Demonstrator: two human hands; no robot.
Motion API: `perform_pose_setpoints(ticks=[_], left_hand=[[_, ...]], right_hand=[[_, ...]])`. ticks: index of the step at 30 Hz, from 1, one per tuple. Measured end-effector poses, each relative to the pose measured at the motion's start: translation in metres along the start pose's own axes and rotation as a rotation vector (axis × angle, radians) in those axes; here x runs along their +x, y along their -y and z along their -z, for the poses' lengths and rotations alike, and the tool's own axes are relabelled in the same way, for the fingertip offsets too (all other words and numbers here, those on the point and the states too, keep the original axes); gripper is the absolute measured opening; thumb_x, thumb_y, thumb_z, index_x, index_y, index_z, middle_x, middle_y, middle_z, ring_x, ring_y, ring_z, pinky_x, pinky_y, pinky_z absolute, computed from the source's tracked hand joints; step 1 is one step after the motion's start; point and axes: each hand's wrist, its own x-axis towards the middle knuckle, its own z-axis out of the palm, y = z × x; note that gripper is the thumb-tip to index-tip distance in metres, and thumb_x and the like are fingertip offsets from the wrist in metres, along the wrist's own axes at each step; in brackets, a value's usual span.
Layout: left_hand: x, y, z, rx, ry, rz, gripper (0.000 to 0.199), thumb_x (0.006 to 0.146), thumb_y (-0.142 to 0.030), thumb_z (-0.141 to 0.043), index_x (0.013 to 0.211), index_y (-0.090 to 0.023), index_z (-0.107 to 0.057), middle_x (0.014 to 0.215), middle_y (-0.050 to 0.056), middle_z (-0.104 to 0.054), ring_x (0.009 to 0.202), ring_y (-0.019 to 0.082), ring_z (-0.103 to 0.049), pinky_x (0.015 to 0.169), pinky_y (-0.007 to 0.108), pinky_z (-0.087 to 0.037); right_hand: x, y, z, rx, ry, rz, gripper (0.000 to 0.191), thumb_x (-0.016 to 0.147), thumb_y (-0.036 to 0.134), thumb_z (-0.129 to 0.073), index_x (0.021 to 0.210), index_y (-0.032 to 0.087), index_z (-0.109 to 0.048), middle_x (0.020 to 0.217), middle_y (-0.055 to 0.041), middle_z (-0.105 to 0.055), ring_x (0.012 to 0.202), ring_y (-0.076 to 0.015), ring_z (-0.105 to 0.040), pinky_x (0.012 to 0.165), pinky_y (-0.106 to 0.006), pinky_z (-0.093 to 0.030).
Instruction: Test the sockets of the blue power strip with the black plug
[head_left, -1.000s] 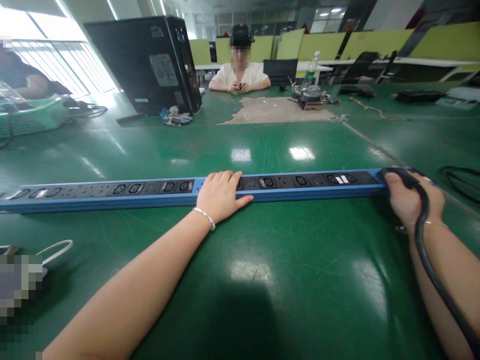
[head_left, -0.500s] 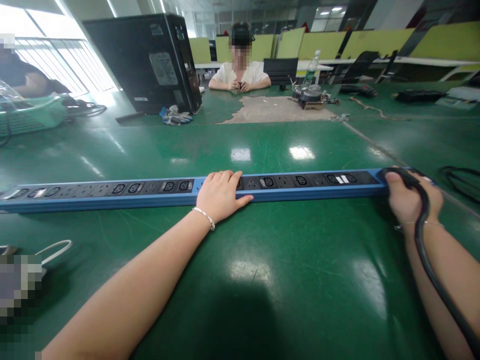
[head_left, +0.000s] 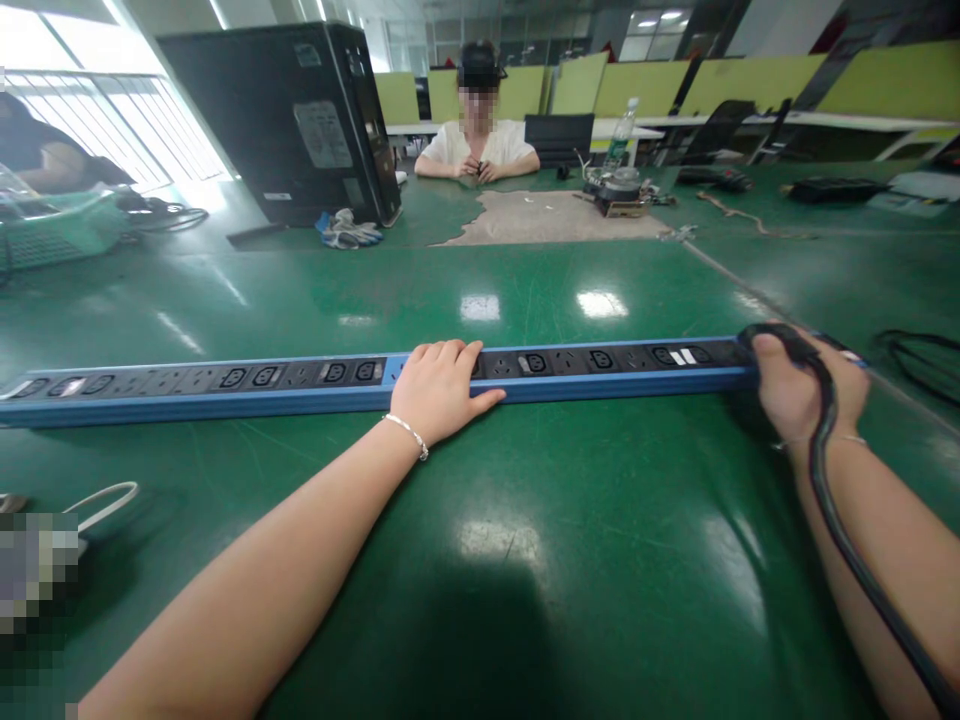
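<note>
My left grip (head_left: 437,390) clasps the blue power strip (head_left: 615,384) mid-length on the bench (head_left: 600,520), while at the strip's 3-o'clock end my right grip (head_left: 810,385) grasps the black cable (head_left: 822,440).

Left hand (head_left: 437,388) lies palm-down, right hand (head_left: 789,394) curled.

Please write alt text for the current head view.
A left hand rests on a long blue power strip lying across a green table; the right hand grips the end of a black cable near the strip's right end. A co-worker sits opposite.
</note>
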Motion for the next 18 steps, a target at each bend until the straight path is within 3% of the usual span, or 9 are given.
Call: perform_pose_setpoints(ticks=[18], left_hand=[[0.0003,0.0003,0.0003,-0.022,0.023,0.008,0.068,0.083,-0.063,-0.041,0.13,-0.015,-0.044,0.119,0.014,-0.057,0.111,0.028,-0.05,0.096,0.041,-0.033]], right_hand=[[-0.001,-0.0021,-0.002,-0.033,-0.034,-0.031,0.046,0.076,0.046,-0.051,0.106,0.016,-0.07,0.099,-0.0102,-0.07,0.098,-0.0263,-0.063,0.088,-0.038,-0.047]])
